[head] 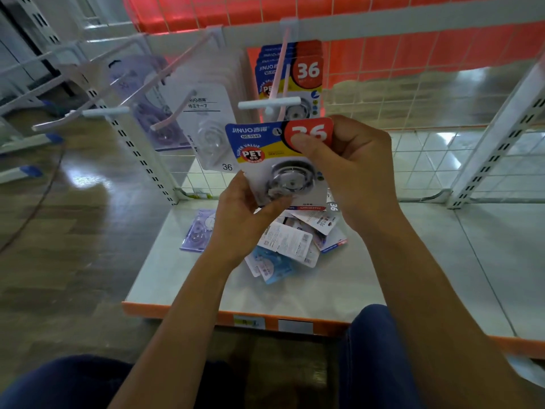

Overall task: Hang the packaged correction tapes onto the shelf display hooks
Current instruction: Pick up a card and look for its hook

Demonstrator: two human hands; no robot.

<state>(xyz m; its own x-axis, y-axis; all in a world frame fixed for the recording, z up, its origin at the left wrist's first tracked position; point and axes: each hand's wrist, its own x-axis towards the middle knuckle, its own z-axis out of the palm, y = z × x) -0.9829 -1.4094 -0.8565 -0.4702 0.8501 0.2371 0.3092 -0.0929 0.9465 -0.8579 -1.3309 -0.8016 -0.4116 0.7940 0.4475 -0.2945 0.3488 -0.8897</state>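
Note:
I hold one packaged correction tape (265,149), a blue, yellow and red card marked 36, upright in front of me. My left hand (244,219) pinches its lower edge by the clear blister. My right hand (351,166) pinches its top right corner, thumb on the red patch. Just above the card ends a white display hook (269,104), with several matching packages (298,72) hanging further back on it. A white package (211,125) hangs on the neighbouring hook to the left. A pile of loose packages (295,243) lies on the shelf below my hands.
A purple package (199,231) lies alone on the white shelf board (177,278) left of the pile. Empty hooks (103,112) jut out at the left. Wire mesh (413,93) backs the shelf, and slotted uprights (495,143) stand at both sides. My knees are at the bottom.

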